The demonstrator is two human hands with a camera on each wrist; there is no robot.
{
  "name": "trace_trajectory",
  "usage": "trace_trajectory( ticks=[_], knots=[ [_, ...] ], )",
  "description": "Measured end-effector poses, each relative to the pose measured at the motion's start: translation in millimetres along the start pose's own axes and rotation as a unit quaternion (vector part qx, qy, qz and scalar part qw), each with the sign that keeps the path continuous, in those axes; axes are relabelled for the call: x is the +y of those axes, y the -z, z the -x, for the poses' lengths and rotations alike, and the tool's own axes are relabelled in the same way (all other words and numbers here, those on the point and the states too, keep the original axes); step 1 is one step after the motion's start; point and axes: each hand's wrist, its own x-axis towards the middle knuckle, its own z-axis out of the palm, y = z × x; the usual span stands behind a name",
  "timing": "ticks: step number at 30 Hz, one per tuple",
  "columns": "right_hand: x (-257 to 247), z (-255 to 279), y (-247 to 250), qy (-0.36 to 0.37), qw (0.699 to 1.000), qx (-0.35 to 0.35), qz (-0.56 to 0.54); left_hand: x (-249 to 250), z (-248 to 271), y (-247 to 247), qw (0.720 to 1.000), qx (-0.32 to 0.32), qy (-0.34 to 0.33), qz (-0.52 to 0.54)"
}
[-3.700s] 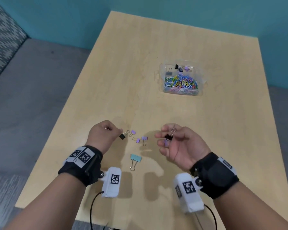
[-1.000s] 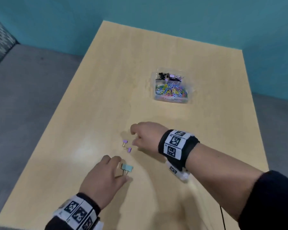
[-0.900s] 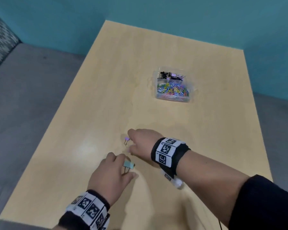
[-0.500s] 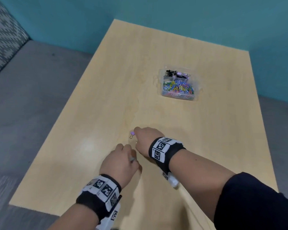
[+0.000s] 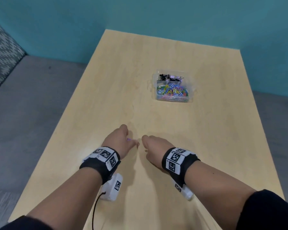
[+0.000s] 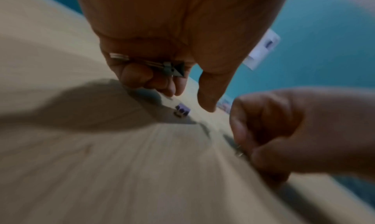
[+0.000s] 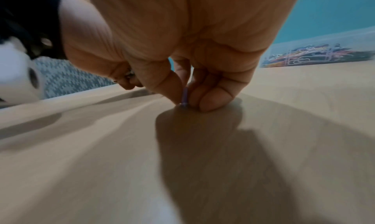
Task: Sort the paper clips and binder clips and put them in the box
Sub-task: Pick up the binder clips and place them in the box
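Both hands hover low over the wooden table [image 5: 106,100], knuckles nearly meeting. The left hand [image 5: 118,141] curls its fingers round a larger binder clip [image 6: 172,68], thumb free, with a small purple clip [image 6: 182,111] on the table just beyond its fingertips. The right hand [image 5: 154,146] pinches another purple clip [image 7: 184,96] upright against the table. The box [image 5: 173,99] sits well ahead of the right hand, paper clips [image 5: 172,92] in its near compartment.

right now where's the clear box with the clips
Head view: the clear box sits on the table's far right part, well beyond both hands; the right wrist view shows it at upper right.
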Motion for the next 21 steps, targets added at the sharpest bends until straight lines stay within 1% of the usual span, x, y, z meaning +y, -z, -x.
trace_trajectory(
  ticks=[1, 2, 3, 4, 5, 6, 7, 8, 9, 10, 11, 12, 14, 15, 16, 17, 18, 19, 20, 21],
  knots=[
    [3, 2, 0, -0.015, 0.999, 0.009, -0.033, 2, -4, -3, 0.999, -0.008, -0.023, -0.046],
    [8, 4, -1, -0.041, 0.994, 0.023, -0.098, 5, -6, -4, 0.996, -0.013, -0.04, -0.082],
    [13, 4, 1, -0.081, 0.974, 0.036, -0.207, 6, -9, -4, 0.992, -0.02, -0.054, -0.109],
    [19, 5, 4, -0.124, 0.932, 0.052, -0.337, 8, -12, -3, 0.989, -0.032, -0.062, -0.13],
    [26, 5, 7, -0.165, 0.876, 0.068, -0.448, 10, -13, -1, 0.986, -0.044, -0.069, -0.147],
    [34, 6, 13, -0.195, 0.819, 0.079, -0.534, 12, -14, 1, 0.984, -0.055, -0.073, -0.156],
    [42, 8, 20, -0.21, 0.774, 0.09, -0.591, 13, -15, 2, 0.982, -0.063, -0.077, -0.161],
    [50, 11, 27, -0.215, 0.736, 0.104, -0.633, 14, -16, 4, 0.98, -0.071, -0.079, -0.167],
    [57, 13, 35, -0.212, 0.707, 0.12, -0.664, 15, -17, 5, 0.978, -0.079, -0.082, -0.173],
    [64, 13, 42, -0.207, 0.687, 0.137, -0.684, 16, -17, 6, 0.976, -0.087, -0.088, -0.18],
    [71, 12, 52, -0.2, 0.678, 0.156, -0.69, 17, -19, 6, 0.973, -0.093, -0.094, -0.191],
    [79, 9, 63, -0.193, 0.675, 0.177, -0.69, 18, -22, 7, 0.971, -0.096, -0.098, -0.198],
    [94, -4, 92, -0.175, 0.669, 0.224, -0.687, 18, -27, 7, 0.976, -0.094, -0.086, -0.175],
    [103, -14, 109, -0.166, 0.663, 0.246, -0.687, 19, -28, 8, 0.987, -0.097, -0.066, -0.11],
    [110, -25, 127, -0.16, 0.661, 0.268, -0.683, 22, -28, 9, 0.994, -0.108, -0.033, -0.005],
    [117, -38, 144, -0.156, 0.664, 0.285, -0.674, 28, -28, 12, 0.986, -0.121, 0.01, 0.115],
    [124, -53, 158, -0.161, 0.672, 0.299, -0.658, 34, -29, 14, 0.965, -0.126, 0.054, 0.224],
    [129, -67, 170, -0.168, 0.683, 0.309, -0.641, 39, -31, 17, 0.938, -0.124, 0.089, 0.312],
    [133, -79, 180, -0.175, 0.692, 0.312, -0.627, 46, -34, 19, 0.915, -0.116, 0.11, 0.37],
    [137, -92, 187, -0.181, 0.699, 0.31, -0.618, 52, -40, 23, 0.899, -0.107, 0.121, 0.406]
  ],
)
